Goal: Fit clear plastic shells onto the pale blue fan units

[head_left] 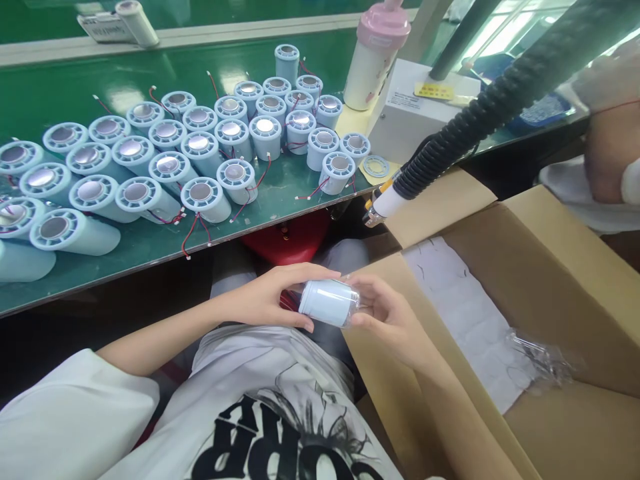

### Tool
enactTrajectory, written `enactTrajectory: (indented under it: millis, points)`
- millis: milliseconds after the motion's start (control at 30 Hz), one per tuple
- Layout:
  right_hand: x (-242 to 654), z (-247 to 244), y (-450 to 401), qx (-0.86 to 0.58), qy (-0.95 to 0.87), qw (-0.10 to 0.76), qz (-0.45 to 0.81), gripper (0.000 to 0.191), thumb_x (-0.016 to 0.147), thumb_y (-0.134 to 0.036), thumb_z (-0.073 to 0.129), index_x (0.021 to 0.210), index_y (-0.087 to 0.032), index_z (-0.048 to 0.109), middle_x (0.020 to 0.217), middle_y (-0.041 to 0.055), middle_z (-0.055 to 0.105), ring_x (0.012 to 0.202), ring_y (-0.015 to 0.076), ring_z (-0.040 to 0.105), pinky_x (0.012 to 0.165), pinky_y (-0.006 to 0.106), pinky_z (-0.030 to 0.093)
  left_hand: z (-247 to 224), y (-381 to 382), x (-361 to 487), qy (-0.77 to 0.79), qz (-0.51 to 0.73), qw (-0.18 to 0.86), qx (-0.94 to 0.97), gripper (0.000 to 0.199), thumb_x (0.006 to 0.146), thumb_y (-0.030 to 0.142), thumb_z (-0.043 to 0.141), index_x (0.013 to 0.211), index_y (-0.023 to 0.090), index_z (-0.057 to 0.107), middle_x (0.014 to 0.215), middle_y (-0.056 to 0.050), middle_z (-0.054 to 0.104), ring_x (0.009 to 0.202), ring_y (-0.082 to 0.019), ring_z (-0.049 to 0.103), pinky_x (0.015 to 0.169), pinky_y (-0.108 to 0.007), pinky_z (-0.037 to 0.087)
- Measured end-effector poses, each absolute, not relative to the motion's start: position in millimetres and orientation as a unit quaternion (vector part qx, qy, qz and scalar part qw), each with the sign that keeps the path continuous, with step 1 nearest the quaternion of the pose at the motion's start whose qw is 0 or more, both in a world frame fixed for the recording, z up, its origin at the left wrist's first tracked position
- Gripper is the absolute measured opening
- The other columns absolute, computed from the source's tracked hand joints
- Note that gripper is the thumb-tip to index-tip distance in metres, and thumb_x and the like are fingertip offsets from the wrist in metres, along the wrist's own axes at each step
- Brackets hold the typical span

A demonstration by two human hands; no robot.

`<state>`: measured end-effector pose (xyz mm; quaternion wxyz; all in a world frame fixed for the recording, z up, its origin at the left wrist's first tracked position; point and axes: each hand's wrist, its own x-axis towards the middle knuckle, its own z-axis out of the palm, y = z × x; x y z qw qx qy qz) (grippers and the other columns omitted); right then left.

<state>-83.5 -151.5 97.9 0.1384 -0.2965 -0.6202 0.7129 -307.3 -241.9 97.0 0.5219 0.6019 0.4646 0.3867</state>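
A light blue cylinder [329,302] in clear plastic film lies sideways above my lap, between both hands. My left hand [277,297] grips its left end, with the thumb below and the fingers above; red wires show by the palm. My right hand [387,317] has its thumb and fingers closed around the right end, where the film sticks out. Several similar cylinders [201,193] with silver round centres and thin red wires stand or lean on the green table [280,207].
An open cardboard box [565,280] at the right holds white sheets [465,320] and crumpled clear plastic [543,357]. A black ribbed hose [465,127] slants above it. A pink-lidded bottle [373,60] stands by a grey device [415,107]. Another person's arm [613,147] is at the far right.
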Motion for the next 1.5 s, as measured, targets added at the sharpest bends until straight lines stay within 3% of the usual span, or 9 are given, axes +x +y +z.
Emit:
enactTrajectory:
  millis: [300, 600, 800, 933, 1133, 1367, 1500]
  points:
    - [-91, 98, -152, -0.339, -0.542, 0.106, 0.762, 0.035, 0.078, -0.05, 0.066, 0.096, -0.021, 0.056, 0.081, 0.0018, 0.066, 0.069, 0.0154, 0.064, 0.058, 0.028, 0.057, 96, -242, -308, 0.458, 0.387, 0.531, 0.599, 0.07, 0.073, 0.023, 0.075, 0.137, 0.026, 0.049, 0.141, -0.011, 0.049, 0.13, -0.029, 0.047, 0.103, -0.038, 0.045]
    - [-94, 90, -156, -0.364, -0.435, 0.064, 0.821, 0.047, 0.077, -0.064, 0.06, 0.088, -0.019, 0.051, 0.061, -0.0013, 0.065, 0.049, 0.0132, 0.064, 0.045, 0.02, 0.051, 93, -241, -307, 0.438, 0.404, 0.598, 0.536, 0.073, 0.071, 0.017, 0.076, 0.137, 0.028, 0.048, 0.141, -0.009, 0.049, 0.127, -0.025, 0.05, 0.104, -0.034, 0.045]
    - [-109, 64, -141, -0.366, -0.298, 0.134, 0.872, 0.034, 0.092, -0.049, 0.044, 0.093, -0.017, 0.056, 0.068, 0.0046, 0.071, 0.047, 0.0098, 0.062, 0.041, 0.014, 0.046, 71, -202, -305, 0.433, 0.47, 0.661, 0.393, 0.075, 0.065, 0.022, 0.081, 0.134, 0.02, 0.051, 0.138, -0.014, 0.053, 0.125, -0.028, 0.053, 0.105, -0.039, 0.042]
    - [-124, 42, -121, -0.382, -0.246, 0.222, 0.863, 0.04, 0.098, -0.041, 0.028, 0.096, -0.016, 0.059, 0.071, 0.0047, 0.071, 0.054, 0.011, 0.065, 0.038, 0.014, 0.044, 62, -159, -303, 0.46, 0.486, 0.638, 0.382, 0.069, 0.063, 0.025, 0.083, 0.126, 0.013, 0.058, 0.126, -0.015, 0.063, 0.12, -0.029, 0.056, 0.104, -0.041, 0.042]
    - [-137, 35, -101, -0.381, -0.255, 0.257, 0.851, 0.05, 0.099, -0.037, 0.017, 0.091, -0.015, 0.06, 0.061, 0.004, 0.067, 0.047, 0.0101, 0.059, 0.035, 0.014, 0.039, 62, -128, -306, 0.452, 0.475, 0.634, 0.41, 0.062, 0.061, 0.026, 0.084, 0.119, 0.013, 0.063, 0.117, -0.013, 0.067, 0.11, -0.029, 0.061, 0.099, -0.045, 0.044]
    - [-136, 46, -105, -0.387, -0.328, 0.22, 0.833, 0.048, 0.098, -0.043, 0.023, 0.091, -0.014, 0.06, 0.058, 0.0048, 0.067, 0.038, 0.0081, 0.051, 0.036, 0.014, 0.037, 69, -143, -319, 0.478, 0.465, 0.617, 0.419, 0.057, 0.058, 0.019, 0.084, 0.11, 0.016, 0.061, 0.111, -0.009, 0.065, 0.101, -0.021, 0.062, 0.095, -0.038, 0.047]
    - [-126, 54, -106, -0.413, -0.394, 0.23, 0.788, 0.04, 0.09, -0.049, 0.038, 0.085, -0.014, 0.057, 0.056, 0.0049, 0.065, 0.038, 0.0101, 0.052, 0.036, 0.017, 0.038, 75, -159, -322, 0.474, 0.456, 0.613, 0.437, 0.055, 0.06, 0.017, 0.083, 0.107, 0.018, 0.054, 0.114, -0.008, 0.06, 0.1, -0.018, 0.061, 0.087, -0.034, 0.051]
